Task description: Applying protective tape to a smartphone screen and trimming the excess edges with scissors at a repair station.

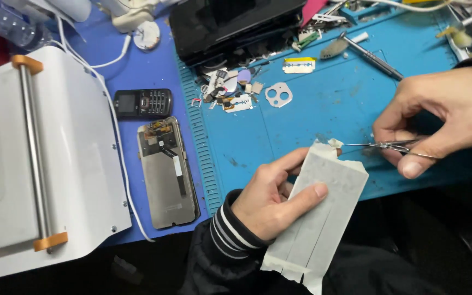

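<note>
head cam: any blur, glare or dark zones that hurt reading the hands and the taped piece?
Head view: even, soft lighting on the blue mat, no hard glare; left hand and the tape-covered flat piece are sharp; right hand and tweezers slightly soft; bottom of the frame falls into dark shadow, detail lost; white machine at left is bright but not blown out.

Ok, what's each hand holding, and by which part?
Left hand grips the taped flat panel around its middle, thumb across the face. Right hand pinches tweezers near the rear; the tips are at the panel's top corner.
</note>
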